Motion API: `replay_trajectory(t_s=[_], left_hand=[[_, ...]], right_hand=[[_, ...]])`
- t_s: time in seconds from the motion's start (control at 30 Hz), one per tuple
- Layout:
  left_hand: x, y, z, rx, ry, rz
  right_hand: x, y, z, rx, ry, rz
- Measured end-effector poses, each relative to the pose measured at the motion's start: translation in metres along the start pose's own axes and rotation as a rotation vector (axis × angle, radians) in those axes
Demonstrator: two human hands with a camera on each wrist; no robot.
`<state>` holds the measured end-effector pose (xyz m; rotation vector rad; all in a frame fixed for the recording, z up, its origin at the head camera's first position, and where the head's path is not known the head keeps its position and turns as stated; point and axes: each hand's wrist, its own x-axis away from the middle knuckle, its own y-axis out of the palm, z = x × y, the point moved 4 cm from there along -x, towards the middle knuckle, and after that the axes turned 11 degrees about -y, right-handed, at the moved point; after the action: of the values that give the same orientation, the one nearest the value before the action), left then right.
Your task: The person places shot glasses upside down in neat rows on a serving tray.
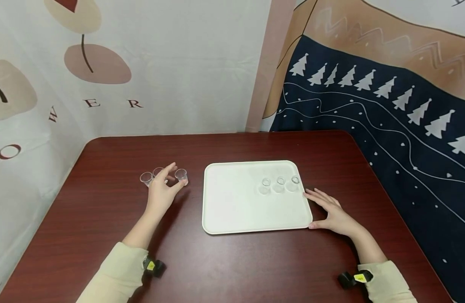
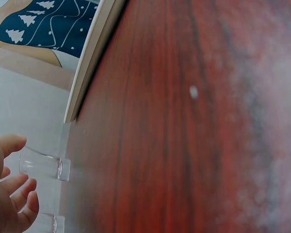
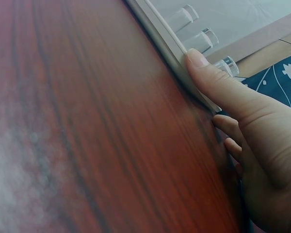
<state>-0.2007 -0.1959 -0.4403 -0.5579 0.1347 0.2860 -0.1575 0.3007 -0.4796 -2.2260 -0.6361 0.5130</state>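
My left hand is at a small clear shot glass standing upright on the table. In the left wrist view, the thumb and loosely bent fingers lie on either side of this glass, with a gap visible. Two more shot glasses, one of them at the left, stand by that hand, partly hidden by it. My right hand touches the right edge of a white tray, its thumb at the near corner. Three shot glasses stand upside down in a row on the tray's right part.
The dark red wooden table carries the tray at its middle. Behind it hangs a pale printed cloth, and a navy cloth with white trees hangs at the right. Each wrist wears a black camera.
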Motion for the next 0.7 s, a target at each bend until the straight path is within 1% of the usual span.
replay_trajectory(t_s=[0.17, 0.23, 0.4, 0.53, 0.7], left_hand=[[0.0, 0.002, -0.003, -0.061, -0.04, -0.019], [0.0, 0.004, -0.006, -0.081, -0.074, -0.038], [0.0, 0.01, -0.014, -0.099, -0.146, -0.084], [-0.001, 0.013, -0.019, -0.102, -0.159, -0.086], [-0.005, 0.015, -0.021, -0.122, -0.138, -0.076]], right_hand=[[0.0, 0.0, -0.001, 0.001, -0.001, 0.0], [0.0, 0.0, -0.001, 0.002, -0.001, -0.001], [0.001, 0.001, 0.0, 0.005, -0.009, 0.004], [0.001, 0.001, 0.0, 0.002, -0.016, 0.009], [0.0, 0.0, 0.0, 0.005, -0.016, 0.012]])
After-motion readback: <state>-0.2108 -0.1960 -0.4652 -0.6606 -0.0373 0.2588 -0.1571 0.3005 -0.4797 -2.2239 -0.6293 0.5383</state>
